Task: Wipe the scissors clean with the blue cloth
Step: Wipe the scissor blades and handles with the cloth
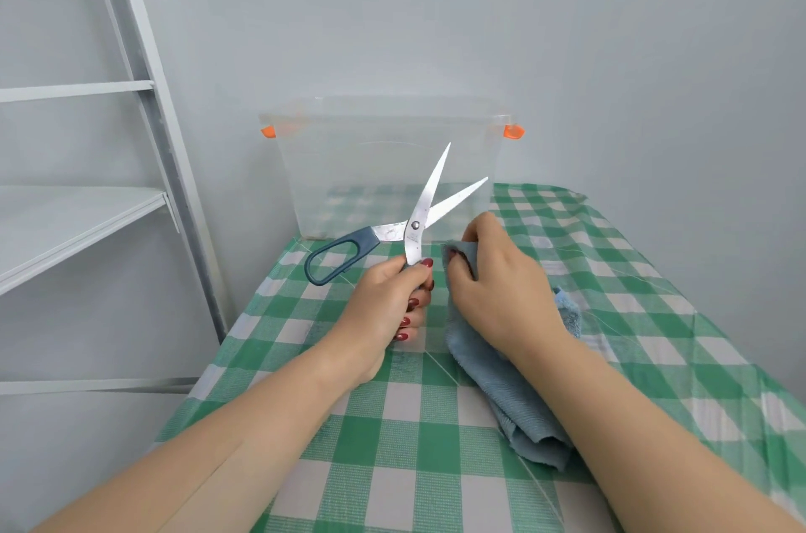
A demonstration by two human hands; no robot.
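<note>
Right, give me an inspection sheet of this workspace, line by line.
Surface: checked tablecloth, green and white, lightly creased.
Job's things: scissors held off the table, blades open and pointing away; blue cloth bunched, its loose end on the tablecloth.
Clutter: clear plastic box with orange clips at the far edge.
Hands: left hand grips one scissor handle; right hand grips the blue cloth close beside the blades.
Cables: nothing seen.
Surroundings: metal shelf to the left; plain wall behind.
</note>
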